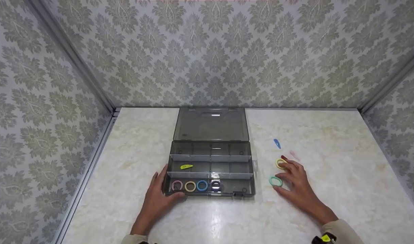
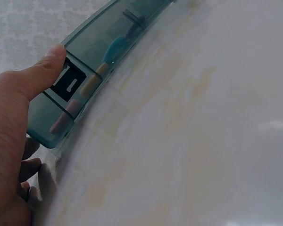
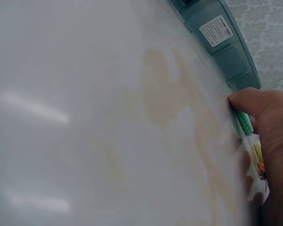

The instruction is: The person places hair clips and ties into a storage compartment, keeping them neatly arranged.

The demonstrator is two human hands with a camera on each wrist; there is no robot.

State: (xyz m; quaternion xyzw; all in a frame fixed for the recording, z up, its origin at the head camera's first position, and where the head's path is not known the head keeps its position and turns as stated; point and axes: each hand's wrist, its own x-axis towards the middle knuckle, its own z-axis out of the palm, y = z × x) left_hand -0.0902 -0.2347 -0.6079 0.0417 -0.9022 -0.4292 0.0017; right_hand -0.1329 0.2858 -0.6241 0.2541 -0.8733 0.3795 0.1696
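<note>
- At eight o'clock of the translucent grey plastic box: left hand, partly hidden, grips it.
- Four o'clock: right hand pinches one round mint-green ring.
- Six o'clock, inside: four coloured rings, dark one indistinct.

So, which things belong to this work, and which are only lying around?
Belonging, apparently:
open box, gripped by left hand
rings, yellow clip inside
green ring in right hand
yellow ring by that hand

Lying about, perhaps belonging too:
blue clip
pink clip
</note>
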